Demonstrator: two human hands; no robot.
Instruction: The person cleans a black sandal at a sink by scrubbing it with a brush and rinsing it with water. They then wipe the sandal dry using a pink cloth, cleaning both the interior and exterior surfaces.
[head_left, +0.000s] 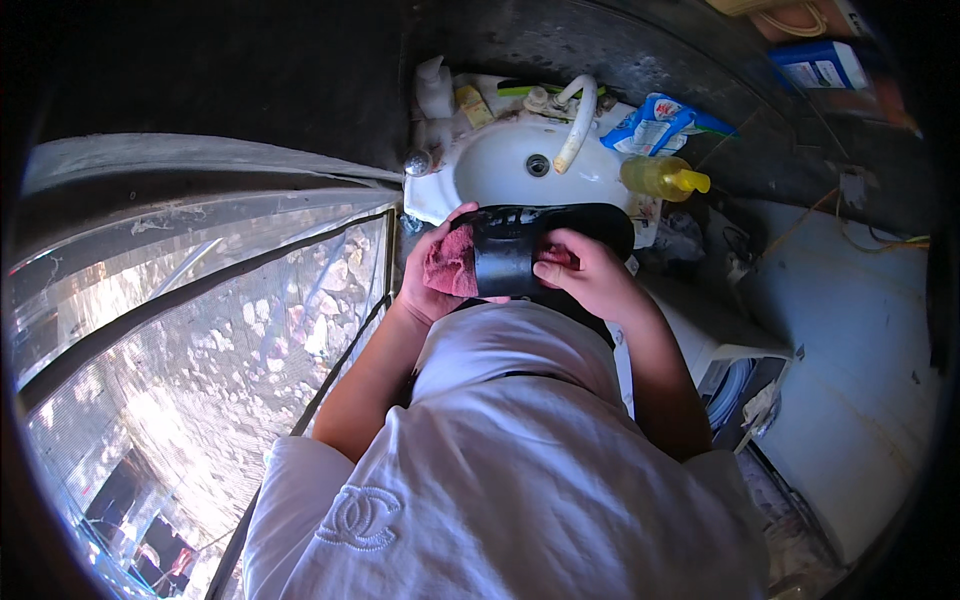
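Observation:
A black slide sandal (504, 259) with a wide glossy strap is held level in front of my waist, over the near rim of a white washbasin (480, 169). My left hand (421, 271) grips one end of it, with a bunched red cloth (452, 264) between palm and sandal. At the strap's other edge, my right hand (592, 274) has its thumb on the strap and its fingers curled inside the opening. A bit of red cloth shows there too; whether it is the same piece is hidden by the strap.
A white curved faucet (577, 131) reaches over the basin drain (537, 165). Along the right rim lie a yellow pump bottle (660, 178) and a blue-and-white packet (656, 126). A white dispenser bottle (433, 90) stands back left. Mesh screening (247, 360) borders my left side.

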